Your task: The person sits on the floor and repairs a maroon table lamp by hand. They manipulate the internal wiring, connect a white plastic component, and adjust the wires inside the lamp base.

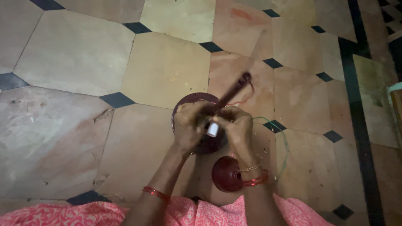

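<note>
- Both hands are meeting at frame centre over a dark maroon round dome-shaped housing (197, 104) lying on the tiled floor (75, 62).
- Left hand (189, 125) is gripping the housing's near edge, fingers curled narrow around it.
- Right hand (238, 125) is pinching a small white cylindrical piece (212, 129), fingers closed on it.
- A dark maroon rod (232, 90) is running from between the hands toward upper right; long axis diagonal.
- A thin red wire (247, 97) and a thin green wire (281, 138) are trailing right.
- A smaller dark red round cup (225, 173) is sitting below, just beside the right wrist.
</note>
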